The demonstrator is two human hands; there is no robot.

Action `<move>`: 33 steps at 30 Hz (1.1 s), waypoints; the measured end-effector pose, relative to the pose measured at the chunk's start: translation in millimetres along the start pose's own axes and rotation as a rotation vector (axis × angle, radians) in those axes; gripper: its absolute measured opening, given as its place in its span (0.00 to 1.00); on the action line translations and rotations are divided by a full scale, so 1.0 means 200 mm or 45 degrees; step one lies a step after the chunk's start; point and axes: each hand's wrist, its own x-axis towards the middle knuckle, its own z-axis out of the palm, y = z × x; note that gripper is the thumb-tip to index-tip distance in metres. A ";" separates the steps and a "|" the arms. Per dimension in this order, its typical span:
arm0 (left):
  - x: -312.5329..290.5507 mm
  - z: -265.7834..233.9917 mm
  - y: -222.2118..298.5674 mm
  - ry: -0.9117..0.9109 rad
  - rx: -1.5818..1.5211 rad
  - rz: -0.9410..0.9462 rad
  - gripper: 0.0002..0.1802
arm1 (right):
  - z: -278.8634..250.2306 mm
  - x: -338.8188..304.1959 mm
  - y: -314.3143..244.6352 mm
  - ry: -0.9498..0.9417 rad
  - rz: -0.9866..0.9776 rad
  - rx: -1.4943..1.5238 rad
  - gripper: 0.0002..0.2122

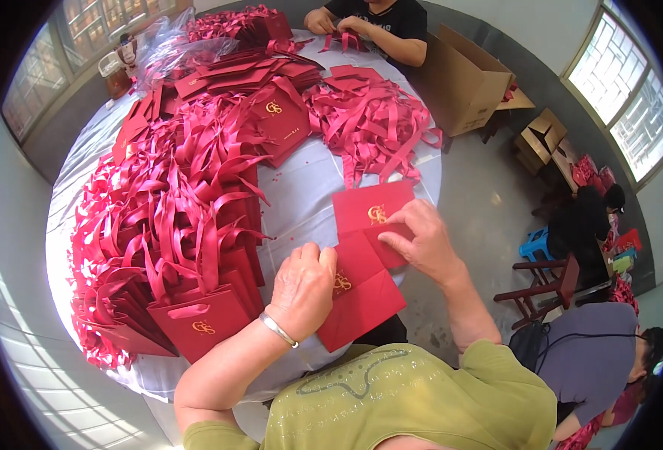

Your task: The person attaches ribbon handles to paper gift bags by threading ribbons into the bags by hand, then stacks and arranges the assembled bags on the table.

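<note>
A red paper gift bag [365, 311] with a gold emblem lies tilted at the table's near edge, in front of me. My left hand [303, 286], a bangle on its wrist, is closed at the bag's left side, fingers curled over it. Bent over the bag's upper right edge is my right hand [425, 241], thumb and forefinger in a loose pinch; what lies between them is too small to make out. Another flat red bag [361, 206] sits partly under that hand. Just beyond is a heap of loose pinkish-red ribbons [376, 120].
Red bags with ribbon handles [202, 322] stand packed along the left of the white-covered table [286, 221]. Flat bags [230, 73] are stacked farther back. Across the table, a person's hands [339, 24] handle red ribbon. A cardboard box [459, 82] and wooden stool [545, 289] are at right.
</note>
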 end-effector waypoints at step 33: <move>0.02 -0.02 0.01 -0.278 -0.572 -0.167 0.18 | 0.32 0.65 0.69 0.297 0.006 -0.286 0.13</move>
